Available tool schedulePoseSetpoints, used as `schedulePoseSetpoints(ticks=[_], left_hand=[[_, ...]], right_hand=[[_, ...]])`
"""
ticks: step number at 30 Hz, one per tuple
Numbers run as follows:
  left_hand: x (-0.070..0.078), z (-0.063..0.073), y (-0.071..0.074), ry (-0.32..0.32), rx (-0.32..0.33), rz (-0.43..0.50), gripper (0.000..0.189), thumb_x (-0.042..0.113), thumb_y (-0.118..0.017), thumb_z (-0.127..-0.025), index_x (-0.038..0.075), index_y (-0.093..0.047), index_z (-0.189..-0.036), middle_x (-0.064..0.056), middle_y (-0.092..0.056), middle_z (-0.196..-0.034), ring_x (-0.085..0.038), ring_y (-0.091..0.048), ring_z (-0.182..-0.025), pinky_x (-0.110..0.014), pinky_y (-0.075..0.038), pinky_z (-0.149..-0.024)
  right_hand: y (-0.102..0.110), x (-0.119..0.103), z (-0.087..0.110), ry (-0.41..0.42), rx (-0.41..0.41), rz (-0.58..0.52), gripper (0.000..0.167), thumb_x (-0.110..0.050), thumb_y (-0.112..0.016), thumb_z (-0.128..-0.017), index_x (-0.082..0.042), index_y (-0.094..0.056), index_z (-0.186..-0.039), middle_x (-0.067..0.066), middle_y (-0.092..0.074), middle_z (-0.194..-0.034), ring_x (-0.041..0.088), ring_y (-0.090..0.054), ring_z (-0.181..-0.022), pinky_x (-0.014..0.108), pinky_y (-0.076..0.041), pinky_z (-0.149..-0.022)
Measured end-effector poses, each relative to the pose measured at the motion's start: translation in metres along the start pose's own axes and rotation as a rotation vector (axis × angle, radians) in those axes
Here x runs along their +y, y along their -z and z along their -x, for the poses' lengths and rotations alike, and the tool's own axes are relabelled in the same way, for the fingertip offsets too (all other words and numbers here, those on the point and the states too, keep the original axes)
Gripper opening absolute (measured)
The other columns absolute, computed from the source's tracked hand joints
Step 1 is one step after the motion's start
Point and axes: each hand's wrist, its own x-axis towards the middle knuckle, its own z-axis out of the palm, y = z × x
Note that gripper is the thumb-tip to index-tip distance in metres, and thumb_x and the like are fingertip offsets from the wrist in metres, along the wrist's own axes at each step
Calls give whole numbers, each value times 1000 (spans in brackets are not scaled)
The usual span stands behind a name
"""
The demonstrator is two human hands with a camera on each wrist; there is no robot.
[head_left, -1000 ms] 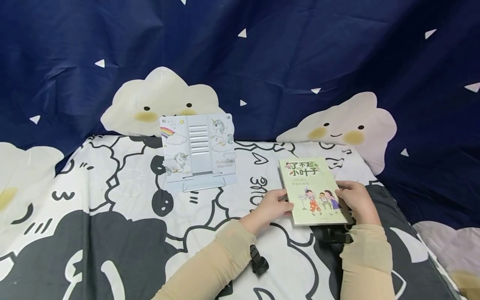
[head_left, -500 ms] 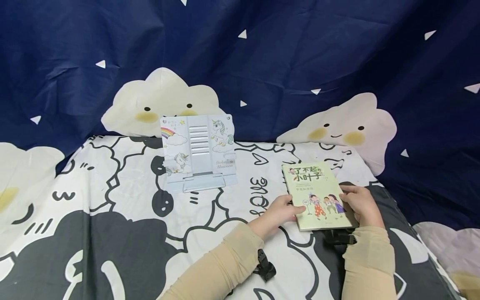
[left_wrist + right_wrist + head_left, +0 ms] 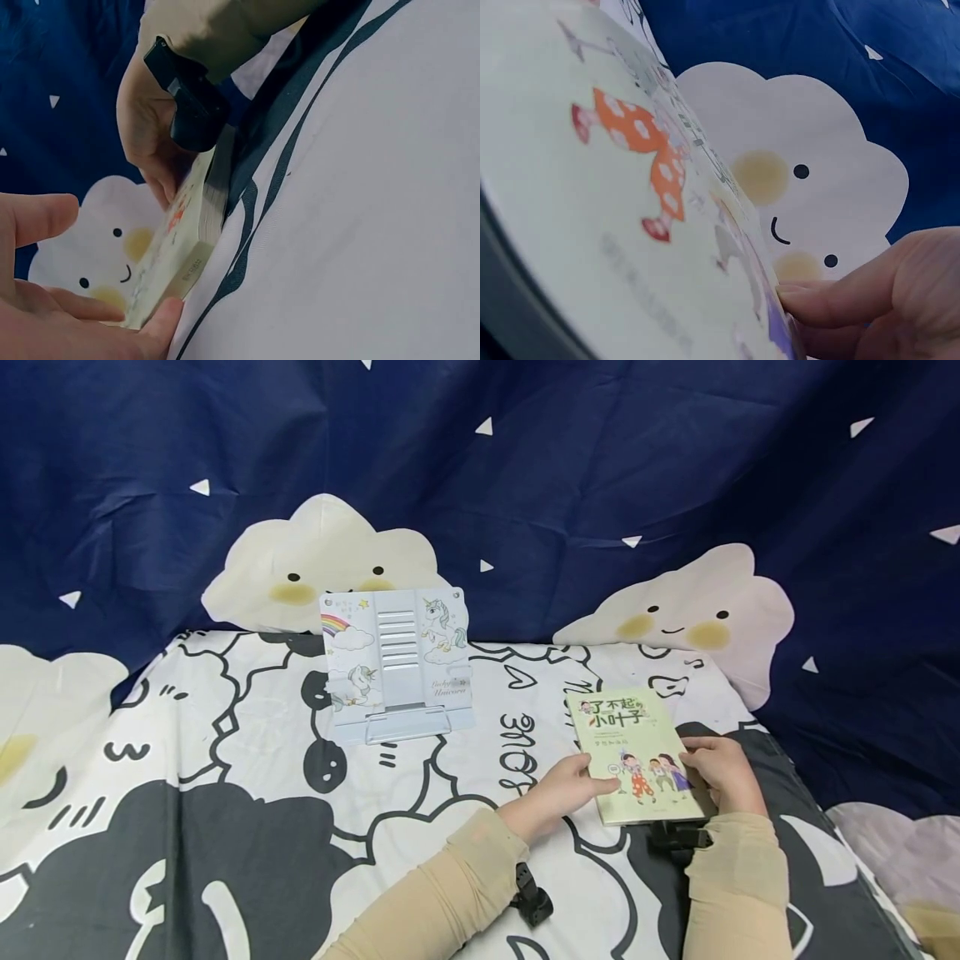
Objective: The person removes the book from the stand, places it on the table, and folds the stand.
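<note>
A pale green paperback book [image 3: 637, 743] with cartoon children on its cover lies face up, low at the cloth. My right hand [image 3: 723, 772] pinches its right edge; in the right wrist view the thumb [image 3: 817, 300] lies at the cover's edge. At the book's spine, my left hand [image 3: 558, 793] has its fingertips [image 3: 166, 319] right against the lower part. Its thumb [image 3: 49, 217] stands raised off the cover in the left wrist view. Left of both hands stands a white unicorn-print book stand [image 3: 401, 652], tilted back, with a wire ledge at its base.
A black-and-white cartoon cloth [image 3: 255, 860] covers the surface beneath. Behind hangs a dark blue curtain [image 3: 540, 485] printed with smiling clouds. Black wrist cameras are strapped under both sleeves.
The book and both hands have shifted slightly right and toward the person, and the book has come lower. My left thumb has lifted off the cover. The book stand has not moved.
</note>
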Motion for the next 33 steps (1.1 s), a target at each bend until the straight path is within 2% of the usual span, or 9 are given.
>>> schedulePoseSetpoints(ticks=[5, 7, 10, 14, 15, 18, 22, 27, 33], left_hand=[[-1, 0, 1, -18, -23, 7, 45, 24, -66, -94, 6, -58, -135, -4, -66, -123, -22, -53, -130, -48, -31, -118], [-1, 0, 1, -25, -34, 16, 46, 24, -65, -95, 6, -57, -136, -4, -67, -123, -21, -53, -129, -47, -31, -118], [-2, 0, 2, -24, -43, 28, 50, 24, -65, -95, 4, -54, -139, -5, -66, -126, -23, -53, -131, -47, -32, -118], [-1, 0, 4, -3, -29, 13, 60, 27, -67, -93, 2, -48, -144, -10, -57, -140, -27, -46, -138, -47, -33, -117], [-1, 1, 5, 2, -23, 9, 62, 28, -68, -93, 2, -47, -145, -10, -55, -142, -27, -45, -138, -47, -34, -117], [2, 2, 7, 4, -18, 10, 66, 28, -68, -93, 0, -43, -147, -13, -48, -149, -29, -46, -137, -46, -37, -115], [7, 6, 10, -14, 5, 0, 68, 27, -67, -94, -1, -40, -149, -15, -43, -154, -32, -45, -138, -46, -38, -115], [12, 10, 13, -78, 65, -70, 65, 27, -65, -94, 4, -40, -150, -14, -40, -156, -34, -37, -144, -49, -32, -118], [25, 19, 21, -179, 114, -197, 65, 29, -62, -96, 5, -38, -152, -14, -41, -156, -33, -43, -140, -46, -41, -112]], right_hand=[[1, 2, -1, 5, 10, 29, 50, -8, -50, -99, 11, -40, -145, 1, -65, -87, 13, -60, -74, 32, -50, -65], [1, 2, -1, 19, 24, 41, 50, -9, -51, -99, 11, -41, -144, 12, -67, -99, 14, -60, -78, 32, -50, -67], [2, 2, -1, 25, 39, 41, 52, -12, -51, -100, 10, -40, -146, 25, -59, -123, 19, -59, -89, 35, -51, -71], [0, 1, -2, 7, 47, 22, 53, -17, -47, -102, 6, -36, -149, 30, -46, -140, 30, -55, -104, 41, -48, -81], [-1, -1, -2, 2, 76, 21, 52, -18, -47, -102, 5, -39, -149, 29, -46, -141, 31, -55, -105, 41, -49, -80], [-3, -6, 0, 21, 105, -14, 53, -20, -42, -104, 3, -36, -150, 29, -42, -148, 40, -52, -118, 48, -48, -92], [-4, -15, 6, 82, 100, -35, 54, -23, -37, -105, 4, -33, -152, 31, -33, -154, 47, -40, -134, 56, -39, -107], [-9, -25, 13, 148, 114, 3, 55, -26, -38, -105, 5, -34, -151, 31, -36, -153, 46, -40, -136, 55, -38, -110], [-17, -40, 23, 203, 100, -3, 58, -31, -39, -106, 4, -33, -152, 29, -33, -155, 46, -30, -144, 59, -29, -116]])
